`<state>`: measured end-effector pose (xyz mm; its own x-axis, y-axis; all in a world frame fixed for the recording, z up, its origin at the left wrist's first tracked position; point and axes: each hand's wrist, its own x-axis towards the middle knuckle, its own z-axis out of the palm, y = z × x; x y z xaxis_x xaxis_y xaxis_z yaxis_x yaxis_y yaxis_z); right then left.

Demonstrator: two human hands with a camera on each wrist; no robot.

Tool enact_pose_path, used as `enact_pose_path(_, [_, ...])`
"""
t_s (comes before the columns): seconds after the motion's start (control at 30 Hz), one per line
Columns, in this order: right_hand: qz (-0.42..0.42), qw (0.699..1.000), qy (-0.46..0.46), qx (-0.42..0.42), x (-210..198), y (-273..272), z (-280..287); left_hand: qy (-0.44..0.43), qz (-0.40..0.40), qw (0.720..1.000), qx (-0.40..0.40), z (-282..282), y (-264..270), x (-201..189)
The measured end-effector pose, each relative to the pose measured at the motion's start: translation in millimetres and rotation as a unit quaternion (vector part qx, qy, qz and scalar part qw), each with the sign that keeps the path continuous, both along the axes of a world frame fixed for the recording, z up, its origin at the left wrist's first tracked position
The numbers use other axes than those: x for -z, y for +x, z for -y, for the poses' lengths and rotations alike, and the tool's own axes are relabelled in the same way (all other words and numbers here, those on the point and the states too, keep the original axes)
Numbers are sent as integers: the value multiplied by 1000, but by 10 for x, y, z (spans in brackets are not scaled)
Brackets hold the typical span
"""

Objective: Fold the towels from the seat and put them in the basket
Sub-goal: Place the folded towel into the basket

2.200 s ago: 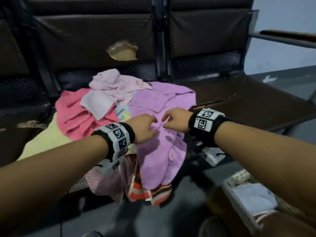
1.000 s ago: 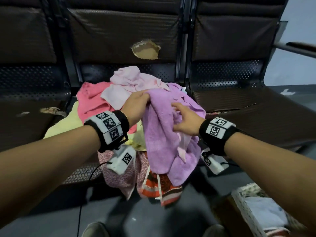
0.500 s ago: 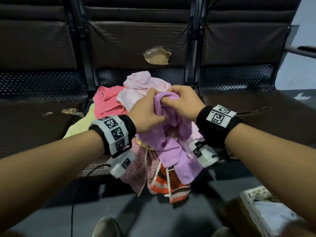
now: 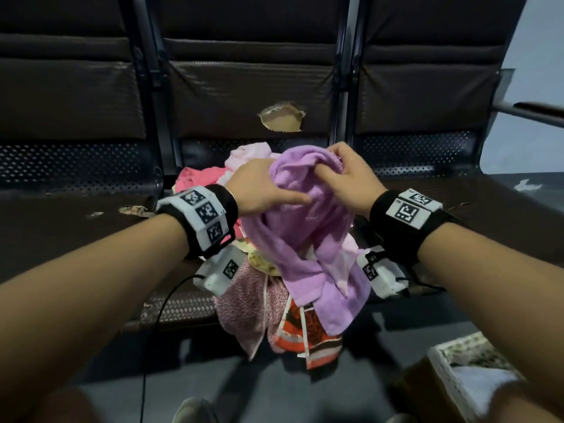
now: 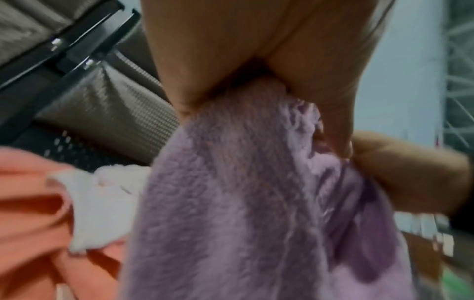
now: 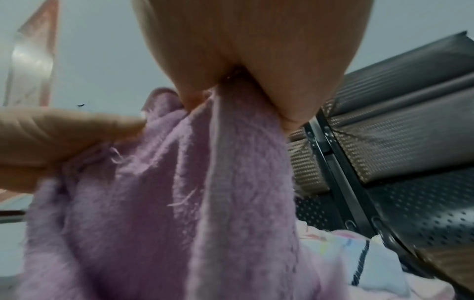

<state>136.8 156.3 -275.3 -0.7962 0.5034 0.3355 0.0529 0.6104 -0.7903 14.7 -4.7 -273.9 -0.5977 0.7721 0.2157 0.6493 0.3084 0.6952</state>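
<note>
A purple towel [image 4: 308, 227] hangs bunched above the towel pile, held at its top by both hands. My left hand [image 4: 262, 190] grips its left side, thumb lying across the cloth. My right hand [image 4: 345, 175] pinches the top edge from the right. The wrist views show the purple towel [image 5: 243, 203] [image 6: 179, 203] clamped between fingers and thumb, hanging down. Below it on the seat [image 4: 76, 227] lie a coral pink towel [image 4: 198, 175], a pale pink one [image 4: 247, 154], a speckled pink one [image 4: 244, 306] and an orange patterned one [image 4: 308, 334], the last two drooping over the front edge.
The basket [image 4: 457, 361] with a white cloth inside stands on the floor at the lower right. The dark seat backs have a torn hole [image 4: 282, 119]. An empty seat [image 4: 488, 215] lies to the right, with a metal armrest [image 4: 537, 112] beyond it.
Both hands took hold of the purple towel on the pile and raised it, bringing its top together. The towel now hangs higher, bunched between the two hands.
</note>
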Motion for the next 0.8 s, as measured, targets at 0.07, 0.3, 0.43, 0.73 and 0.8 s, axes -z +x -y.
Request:
enact_pose_path(0.07, [19, 999, 38, -14, 46, 62, 11, 5, -79, 996, -36, 31, -22, 97])
enact_pose_path(0.3, [32, 981, 177, 67, 240, 191, -36, 99, -126, 977, -139, 205, -169, 268])
enact_pose_path(0.43, [22, 993, 115, 8, 208, 234, -28, 107, -78, 983, -125, 161, -143, 297])
enact_pose_path(0.73, [21, 977, 210, -32, 201, 360, 33, 115, 161, 979, -51, -7, 22, 316])
enact_pose_path(0.8, [1, 980, 198, -7, 193, 373, 31, 48, 86, 995, -23, 2, 32, 308])
